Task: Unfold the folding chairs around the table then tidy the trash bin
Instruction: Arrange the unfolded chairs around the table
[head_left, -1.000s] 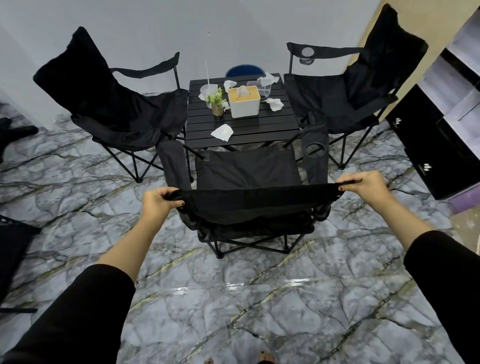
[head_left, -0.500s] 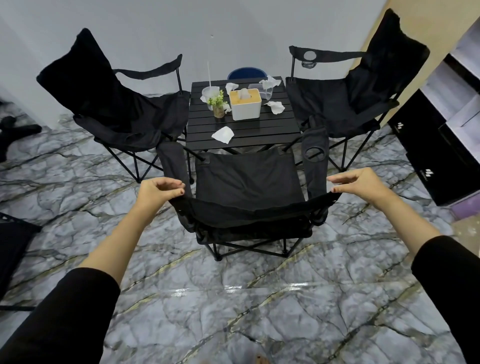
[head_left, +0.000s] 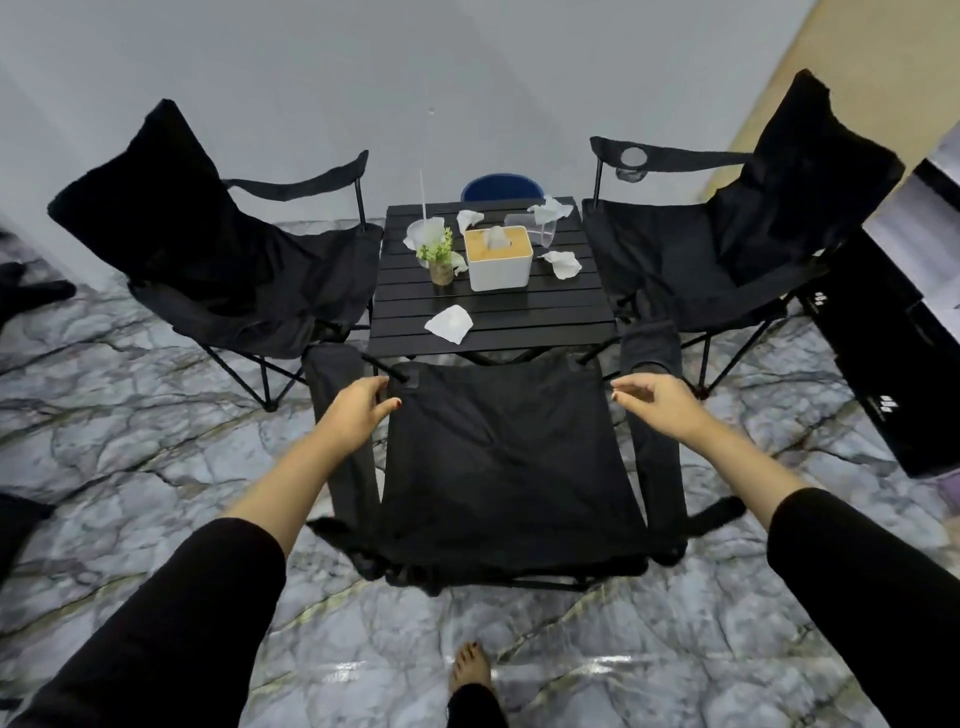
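Fingers (head_left: 382, 387) of the left hand (head_left: 353, 415) curl loosely beside the front left corner of the near black fabric folding chair (head_left: 498, 457), apart and clamped on nothing; whether they touch the cloth I cannot tell. The right hand (head_left: 660, 405) hovers just beside the front right corner, its fingers (head_left: 626, 389) parted and free.

This step looks like settling the seat fully open. Doing it well likely means pressing both front corners outward and down evenly, so the frame spreads square.

That chair stands on the grey marble floor (head_left: 156, 441), facing the black slatted tabletop (head_left: 493, 332), its front edge near it. Its long axis runs from the person toward the tabletop. Two more black folding chairs (head_left: 234, 270) flank the tabletop, already open.
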